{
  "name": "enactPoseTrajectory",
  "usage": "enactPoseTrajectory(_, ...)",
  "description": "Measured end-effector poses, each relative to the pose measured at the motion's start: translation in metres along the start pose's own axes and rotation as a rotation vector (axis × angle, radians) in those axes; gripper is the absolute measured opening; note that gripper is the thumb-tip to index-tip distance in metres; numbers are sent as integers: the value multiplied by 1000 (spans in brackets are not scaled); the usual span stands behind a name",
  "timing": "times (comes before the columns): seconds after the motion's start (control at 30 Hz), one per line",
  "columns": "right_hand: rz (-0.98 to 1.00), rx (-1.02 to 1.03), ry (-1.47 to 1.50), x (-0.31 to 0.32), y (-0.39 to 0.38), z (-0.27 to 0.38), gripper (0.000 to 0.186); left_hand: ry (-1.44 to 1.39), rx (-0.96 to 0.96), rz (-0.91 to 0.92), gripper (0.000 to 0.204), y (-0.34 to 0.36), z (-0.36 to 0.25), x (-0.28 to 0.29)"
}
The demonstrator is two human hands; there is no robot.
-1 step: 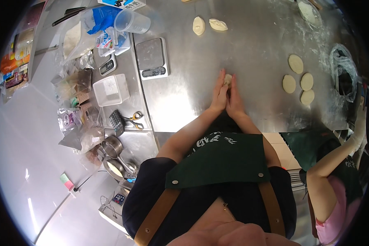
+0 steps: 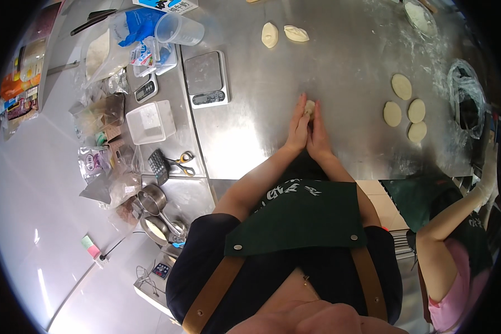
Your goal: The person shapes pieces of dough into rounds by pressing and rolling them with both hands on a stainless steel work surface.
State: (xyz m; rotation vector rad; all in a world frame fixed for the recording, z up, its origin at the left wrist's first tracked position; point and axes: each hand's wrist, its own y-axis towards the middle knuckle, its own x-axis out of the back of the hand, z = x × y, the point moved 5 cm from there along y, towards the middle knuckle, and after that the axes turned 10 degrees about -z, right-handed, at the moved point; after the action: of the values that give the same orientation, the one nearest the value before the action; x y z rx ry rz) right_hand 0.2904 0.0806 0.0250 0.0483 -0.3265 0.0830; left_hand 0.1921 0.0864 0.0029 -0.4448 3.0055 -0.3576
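Note:
My left hand (image 2: 297, 129) and my right hand (image 2: 319, 137) are pressed palm to palm over the steel table (image 2: 339, 61). A small pale piece of dough (image 2: 309, 107) sits pinched between their fingertips. Two folded dough pieces (image 2: 269, 34) lie further back on the table. Several flat round dough discs (image 2: 401, 86) lie to the right of my hands.
A digital scale (image 2: 206, 78) stands left of my hands, with a white square tub (image 2: 150, 121), a clear measuring jug (image 2: 178, 29), scissors (image 2: 182, 161) and bags of ingredients (image 2: 103, 114) beyond. A plastic-lined bowl (image 2: 466, 106) sits far right. A co-worker (image 2: 456, 239) stands at my right.

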Motion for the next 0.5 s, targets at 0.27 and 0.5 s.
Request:
enactPoseTrajectory(0.27, 48, -128, -11, -4, 2, -8, 67, 180, -73, 98, 55, 6, -4, 2)
enactPoseTrajectory(0.5, 50, 422, -378, 7, -1, 4, 61, 523, -434, 285, 70, -9, -44, 19)
